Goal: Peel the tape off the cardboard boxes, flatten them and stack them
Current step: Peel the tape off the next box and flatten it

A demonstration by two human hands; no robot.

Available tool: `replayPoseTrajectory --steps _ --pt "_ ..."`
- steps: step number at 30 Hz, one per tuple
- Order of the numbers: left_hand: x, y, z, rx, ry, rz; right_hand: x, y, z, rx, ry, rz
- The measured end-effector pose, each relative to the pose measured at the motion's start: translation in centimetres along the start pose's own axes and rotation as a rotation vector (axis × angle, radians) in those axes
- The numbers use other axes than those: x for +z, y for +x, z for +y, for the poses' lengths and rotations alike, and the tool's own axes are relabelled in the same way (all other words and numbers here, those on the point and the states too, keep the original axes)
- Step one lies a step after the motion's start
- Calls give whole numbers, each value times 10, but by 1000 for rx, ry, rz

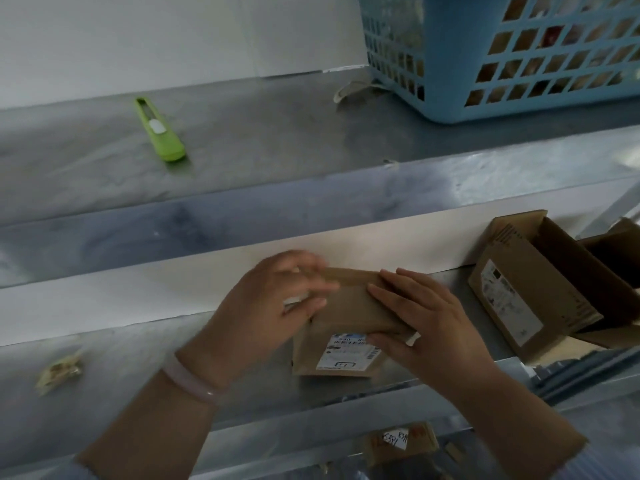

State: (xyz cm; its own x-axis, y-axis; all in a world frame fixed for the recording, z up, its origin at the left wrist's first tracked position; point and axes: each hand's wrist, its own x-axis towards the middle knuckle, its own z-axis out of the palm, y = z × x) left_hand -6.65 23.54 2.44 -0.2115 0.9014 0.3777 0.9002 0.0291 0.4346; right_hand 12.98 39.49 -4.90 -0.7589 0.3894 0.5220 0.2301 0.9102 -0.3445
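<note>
Brown corrugated cardboard: one small box (343,327), white printed shipping label (349,351) on its near face, standing on the lower metal worktop (145,362) in front of the person. Left hand (266,313) closed on the box's left end, fingers curled over the top edge; motion-blurred, so whether a strip of tape is pinched there cannot be told. Right hand (426,327) laid flat over the top right, fingers spread, thumb along the front face beside the label, pressing down.

Step in hand, as judged: freeing the top seam or starting the collapse. Best done with the right hand keeping the box pinned while the left draws any tape back low along the seam, so the paper face does not tear; then press opposite corners inward to fold it flat.

Also present:
- Opened larger carton (540,289), same brown board, label on its side, flaps up, to the right and well apart from the box.
- Green plastic box cutter (161,131), slim, rounded, on the upper metal shelf (277,133).
- Blue plastic lattice basket (502,57), upper right, contents indistinct.
- Crumpled tape scrap (59,372), yellowish, far left on the worktop.
- Pale bangle (190,381) on the left wrist.
</note>
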Motion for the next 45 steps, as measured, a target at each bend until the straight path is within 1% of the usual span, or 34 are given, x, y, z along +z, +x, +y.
replayPoseTrajectory --steps 1,4,10,12,14,16,18,20,22,24,26,31,33,34,36,37,40,41,43,45 --pt "-3 1 -4 31 59 -40 1 0 0 -4 -3 -3" --pt "-13 2 -14 8 40 -114 2 2 -2 -33 -22 -27" --pt "-23 5 -31 -30 88 -148 10 9 -6 -93 3 -25" --pt "-25 4 -33 -20 138 -182 13 10 -7 -116 -1 -30" --pt "-25 1 -35 27 225 -205 15 10 -10 -129 -8 -24" --pt "-23 -3 -34 96 335 -184 17 10 -12 -128 -8 -15" --pt "-18 -8 -33 130 396 -148 18 10 -15 -127 -14 -13" --pt "-13 -10 -32 132 417 -111 19 10 -16 -128 -13 -10" --pt "-10 -11 -31 93 396 -75 19 10 -18 -124 0 -1" --pt "-7 -13 -30 1 319 -20 19 10 -17 -122 7 14" --pt "-1 -15 -29 -164 162 65 19 9 -16 -119 16 32" --pt "20 -15 -13 -693 -414 330 19 1 -12 -66 63 82" --pt "24 -12 -4 -820 -643 387 18 -4 -10 -53 77 106" --pt "24 -11 0 -848 -708 394 17 -6 -8 -53 78 119" --pt "21 -7 2 -837 -733 371 15 -10 -5 -62 73 144" --pt "19 -5 1 -793 -669 337 14 -11 -4 -71 71 154" --pt "12 2 1 -598 -326 175 12 -13 -4 -80 51 164" --pt "11 4 2 -546 -266 165 11 -12 -5 -66 40 162" --pt "13 8 5 -517 -246 195 4 -9 -11 -15 7 135" --pt "17 11 8 -556 -333 221 -5 -2 -18 64 -79 39"
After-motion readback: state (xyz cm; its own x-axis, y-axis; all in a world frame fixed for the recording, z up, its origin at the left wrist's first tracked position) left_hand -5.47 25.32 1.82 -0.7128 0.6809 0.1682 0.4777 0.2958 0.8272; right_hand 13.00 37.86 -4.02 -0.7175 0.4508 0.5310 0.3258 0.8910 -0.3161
